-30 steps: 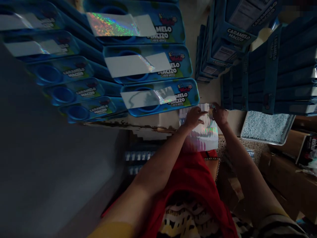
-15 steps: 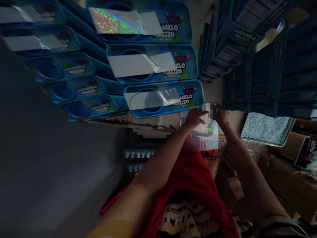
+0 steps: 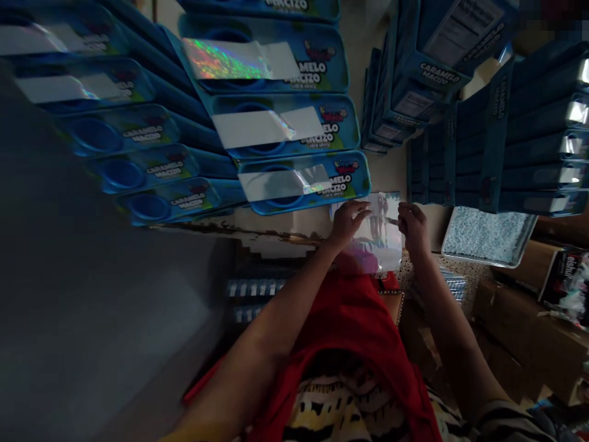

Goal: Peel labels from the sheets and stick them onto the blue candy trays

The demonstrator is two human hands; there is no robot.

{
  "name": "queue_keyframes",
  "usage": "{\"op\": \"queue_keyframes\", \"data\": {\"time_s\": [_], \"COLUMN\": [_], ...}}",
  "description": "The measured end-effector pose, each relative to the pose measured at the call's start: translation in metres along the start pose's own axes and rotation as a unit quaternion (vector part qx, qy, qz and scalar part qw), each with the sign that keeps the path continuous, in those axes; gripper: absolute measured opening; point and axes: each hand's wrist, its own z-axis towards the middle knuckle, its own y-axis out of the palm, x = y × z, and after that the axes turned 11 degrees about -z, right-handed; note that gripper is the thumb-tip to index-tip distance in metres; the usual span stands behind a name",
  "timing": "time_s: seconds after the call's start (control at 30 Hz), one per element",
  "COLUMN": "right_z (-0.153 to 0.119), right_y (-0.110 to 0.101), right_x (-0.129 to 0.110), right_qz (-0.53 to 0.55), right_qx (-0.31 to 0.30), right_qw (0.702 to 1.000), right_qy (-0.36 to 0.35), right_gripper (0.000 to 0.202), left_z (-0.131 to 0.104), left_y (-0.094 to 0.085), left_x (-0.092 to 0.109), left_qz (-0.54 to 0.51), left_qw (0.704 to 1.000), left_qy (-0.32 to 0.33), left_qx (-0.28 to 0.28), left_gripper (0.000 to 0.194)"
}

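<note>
A shiny, iridescent sheet (image 3: pixel 389 248) lies at the table's front edge, its lower end hanging over toward my red apron. My left hand (image 3: pixel 347 223) is over the sheet's left side, thumb and fingers apart with nothing seen between them. At the right side my right hand (image 3: pixel 413 227) has its fingers curled in a pinch. A small pale strip (image 3: pixel 392 221) sticks out from its fingertips toward the left. Whether the strip is fully off the sheet, I cannot tell.
Blue caramel boxes (image 3: pixel 299 181), several with shiny strips across them, are stacked at left. More blue boxes (image 3: pixel 469 159) stand at right. A metal tray (image 3: pixel 519 258) of pale blue pieces sits right of my hand. Cardboard boxes (image 3: pixel 510 325) are lower right.
My hands have moved apart, the left one leftward and the right one slightly right. The pale strip now shows in my right fingertips. The view has shifted a little.
</note>
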Motion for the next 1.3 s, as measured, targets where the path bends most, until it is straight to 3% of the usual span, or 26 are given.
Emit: {"op": "queue_keyframes", "data": {"time_s": [0.07,0.13,0.2,0.33,0.47,0.57,0.7,0.83,0.93,1.03,1.13,1.2,1.3], "right_z": [-0.019,-0.036,-0.049,-0.07,-0.087,-0.106,-0.148,-0.19,-0.198,-0.171,-0.127,-0.107,-0.1], "right_y": [0.001,0.002,0.005,0.014,0.018,0.019,0.031,0.071,0.126,0.192,0.244,0.263,0.268], "right_x": [-0.013,-0.024,-0.032,-0.045,-0.057,-0.064,-0.076,-0.111,-0.157,-0.199,-0.22,-0.222,-0.217], "right_qz": [0.054,0.082,0.095,0.102,0.092,0.062,-0.039,-0.107,-0.099,-0.097,-0.121,-0.137,-0.163], "right_qx": [-0.032,-0.052,-0.058,-0.064,-0.089,-0.099,-0.066,-0.003,-0.049,-0.082,-0.06,-0.044,-0.034], "right_qw": [0.998,0.995,0.993,0.992,0.992,0.993,0.99,0.959,0.929,0.901,0.889,0.896,0.902], "right_qy": [0.03,0.038,0.037,0.034,0.016,-0.033,-0.122,-0.263,-0.353,-0.414,-0.438,-0.421,-0.399], "right_gripper": [0.04,0.039,0.038,0.039,0.041,0.045,0.039,0.023,0.015,0.008,0.013,0.016,0.02], "left_z": [-0.017,-0.035,-0.05,-0.07,-0.084,-0.098,-0.128,-0.151,-0.145,-0.112,-0.071,-0.052,-0.042], "left_y": [-0.008,-0.015,-0.019,-0.02,-0.028,-0.048,-0.092,-0.148,-0.198,-0.248,-0.287,-0.303,-0.313], "left_x": [0.018,0.04,0.064,0.104,0.127,0.143,0.178,0.225,0.26,0.284,0.294,0.292,0.279], "left_qz": [-0.151,-0.273,-0.329,-0.318,-0.301,-0.284,-0.22,-0.182,-0.164,-0.135,-0.109,-0.102,-0.107], "left_qw": [0.985,0.95,0.922,0.922,0.931,0.94,0.961,0.976,0.98,0.975,0.975,0.977,0.981], "left_qy": [-0.078,-0.153,-0.194,-0.215,-0.207,-0.191,-0.168,-0.119,-0.057,-0.019,-0.036,-0.059,-0.075], "left_qx": [0.015,-0.021,-0.06,-0.044,-0.002,-0.003,-0.032,0.015,0.1,0.177,0.19,0.175,0.147], "left_gripper": [0.063,0.077,0.079,0.062,0.053,0.048,0.042,0.036,0.031,0.029,0.028,0.026,0.023]}}
